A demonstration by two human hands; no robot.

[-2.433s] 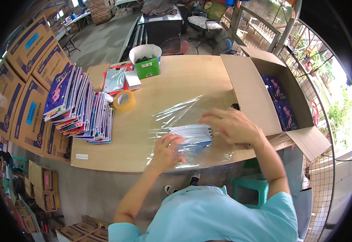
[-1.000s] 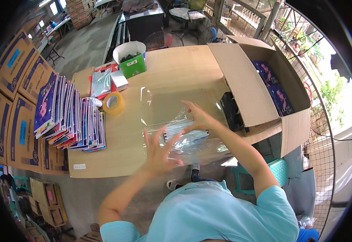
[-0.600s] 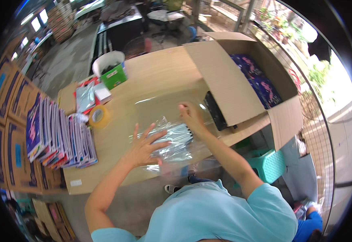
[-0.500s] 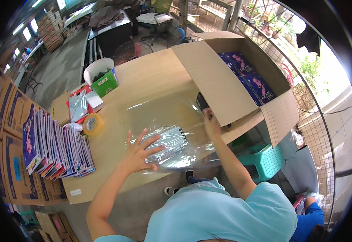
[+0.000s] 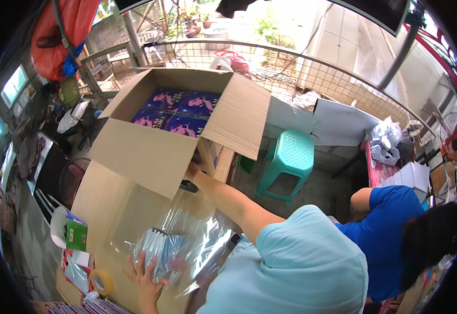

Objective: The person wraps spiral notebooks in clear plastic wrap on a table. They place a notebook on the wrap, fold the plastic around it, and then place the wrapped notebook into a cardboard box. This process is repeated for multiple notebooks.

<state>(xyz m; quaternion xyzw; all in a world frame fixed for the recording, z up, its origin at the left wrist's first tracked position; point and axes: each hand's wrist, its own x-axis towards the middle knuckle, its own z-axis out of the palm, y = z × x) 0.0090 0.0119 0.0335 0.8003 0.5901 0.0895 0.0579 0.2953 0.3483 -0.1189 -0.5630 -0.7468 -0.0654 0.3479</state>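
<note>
My left hand [image 5: 146, 278] rests with fingers spread on a sheet of clear plastic [image 5: 203, 238], beside the light-blue spiral-bound notebooks [image 5: 160, 251] lying under or in the plastic. My right hand [image 5: 193, 172] reaches to the edge of the large open cardboard box [image 5: 134, 152], by its hanging flap. The flap covers the fingers, so what they hold, if anything, is hidden. Just below that hand a dark object [image 5: 188, 186] shows, its kind unclear. Inside the box lie stacks of dark purple notebooks [image 5: 173, 107] with pink figures on the covers.
On the table's left stand a roll of yellow tape [image 5: 102, 282], a green-and-white carton [image 5: 75, 233] and spiral notebooks [image 5: 90, 306]. A teal plastic stool [image 5: 291, 157] is right of the table. A person in a blue shirt [image 5: 383, 235] is close on my right. Wire-mesh fence [image 5: 338, 81] runs behind.
The view has swung to the right, bringing the stool and the person in blue further in. My right hand has gone further behind the box flap; my left stays spread on the plastic.
</note>
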